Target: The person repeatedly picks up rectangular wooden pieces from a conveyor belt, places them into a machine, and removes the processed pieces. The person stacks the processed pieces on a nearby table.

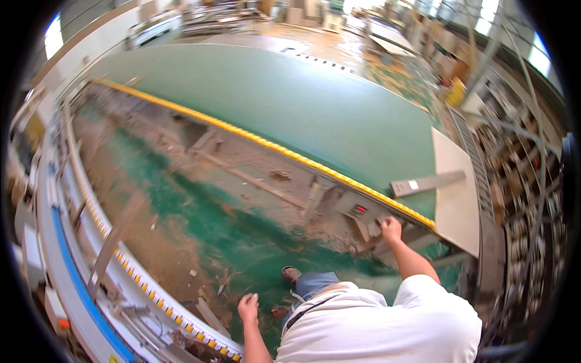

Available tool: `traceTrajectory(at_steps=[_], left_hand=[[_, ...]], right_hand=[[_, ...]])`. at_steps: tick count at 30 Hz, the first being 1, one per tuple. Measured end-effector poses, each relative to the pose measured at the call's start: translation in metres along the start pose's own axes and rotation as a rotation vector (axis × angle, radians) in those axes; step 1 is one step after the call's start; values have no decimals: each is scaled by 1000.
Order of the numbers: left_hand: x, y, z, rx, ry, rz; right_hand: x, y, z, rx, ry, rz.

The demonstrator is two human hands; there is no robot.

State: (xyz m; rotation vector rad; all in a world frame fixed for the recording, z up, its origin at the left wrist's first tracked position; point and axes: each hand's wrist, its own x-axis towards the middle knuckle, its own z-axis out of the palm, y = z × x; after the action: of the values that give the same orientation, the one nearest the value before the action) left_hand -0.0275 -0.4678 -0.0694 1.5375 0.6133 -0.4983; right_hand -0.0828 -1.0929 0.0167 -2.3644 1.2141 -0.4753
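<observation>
My right hand (391,229) is beside the yellow-edged front of a long green belt table (272,103), close to a small control box with a red display (360,209). Its fingers are curled in, and whatever they might hold is hidden. Low on the left, my left hand (247,307) hangs in the air with loosely bent fingers and nothing visible in it. A narrow grey-brown board (428,183) lies at the table's right end, partly over a pale panel (454,193).
At left runs a machine with a blue strip (78,272) and a row of yellow rollers (148,289). Another narrow board (112,245) leans across it. Scraps and dust lie on the green floor (200,212) between. Racks of stacked pieces (520,199) stand at right.
</observation>
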Motion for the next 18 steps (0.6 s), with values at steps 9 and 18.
traceTrajectory(at_steps=[9,18], left_hand=[[-59,-206,-17,496,122,-293],[-107,-126,192,156,104,-265]], right_hand=[[143,180,-118,5,409,475],[310,436,-125,244,403,1022]])
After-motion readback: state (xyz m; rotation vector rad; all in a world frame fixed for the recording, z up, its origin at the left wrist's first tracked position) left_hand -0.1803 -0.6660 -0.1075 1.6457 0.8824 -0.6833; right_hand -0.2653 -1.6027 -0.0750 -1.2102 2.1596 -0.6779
